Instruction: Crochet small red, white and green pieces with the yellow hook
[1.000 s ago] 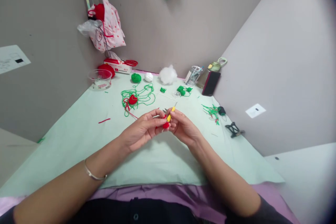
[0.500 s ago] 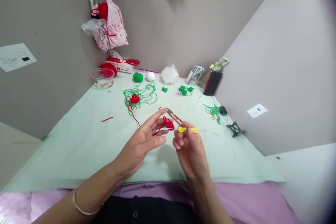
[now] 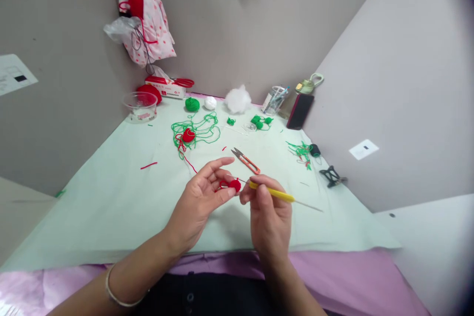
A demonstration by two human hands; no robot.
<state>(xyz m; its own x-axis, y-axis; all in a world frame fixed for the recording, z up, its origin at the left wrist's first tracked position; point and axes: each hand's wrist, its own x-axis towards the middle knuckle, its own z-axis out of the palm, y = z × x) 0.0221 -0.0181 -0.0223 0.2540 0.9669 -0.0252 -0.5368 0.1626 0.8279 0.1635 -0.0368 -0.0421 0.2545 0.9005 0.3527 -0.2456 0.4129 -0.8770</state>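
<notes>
Between the thumb and fingers of my left hand (image 3: 202,195) is a small red crochet piece (image 3: 234,185), with red yarn looped by the fingers. My right hand (image 3: 269,212) grips a crochet hook (image 3: 276,192) by its yellow handle. The hook's thin metal shaft points left and its tip is close to the red piece; whether it passes through a stitch I cannot tell. Just beyond my hands, orange-handled thread snips (image 3: 246,160) lie on the pale green cloth. A red yarn strand (image 3: 190,164) runs from behind my left hand to a red yarn ball (image 3: 188,135).
Tangled green yarn (image 3: 207,128) surrounds the red ball. Farther back are a green ball (image 3: 192,104), a white ball (image 3: 210,103), fluffy stuffing (image 3: 238,100) and a plastic tub (image 3: 140,108). A phone (image 3: 300,112) leans by a bottle (image 3: 289,103) at right. Green scraps (image 3: 299,150) lie nearer.
My left fingers have closed on the red piece, which sits slightly lower. The hook has tilted in my right hand, its rear end swinging down and right. The view has shifted a little.
</notes>
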